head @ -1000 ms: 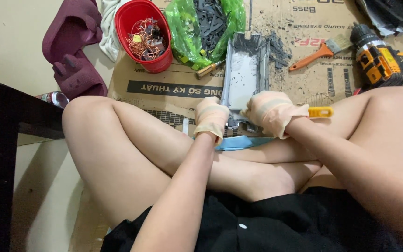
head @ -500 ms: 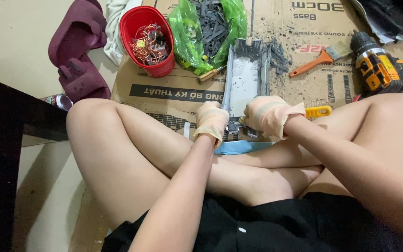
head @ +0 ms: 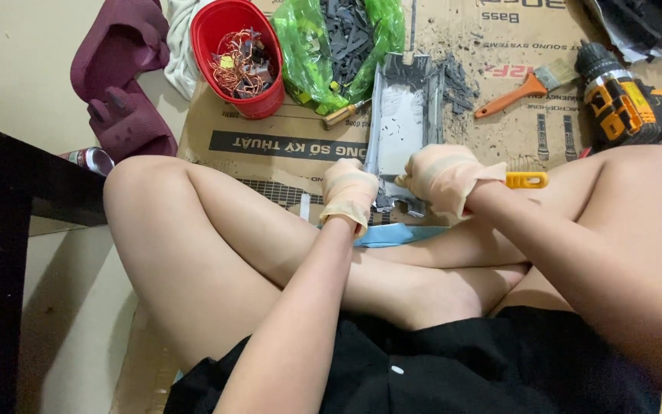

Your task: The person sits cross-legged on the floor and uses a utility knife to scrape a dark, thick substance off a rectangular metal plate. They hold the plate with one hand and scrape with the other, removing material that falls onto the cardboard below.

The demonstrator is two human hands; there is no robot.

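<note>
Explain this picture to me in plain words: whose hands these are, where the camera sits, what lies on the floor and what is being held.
The camera is worn on a person's head and looks down, so you see their own crossed bare legs and two gloved hands. The left hand and right hand both grip the near end of a long grey metal tray dusted with dark powder. It rests on flattened cardboard on the floor. Something with a yellow handle shows just past the right hand; whether the hand holds it, I cannot tell. Around it lie a red tub of copper wire scraps, a green bag of dark grey strips, an orange-handled brush, a cordless drill and maroon slippers.
</note>
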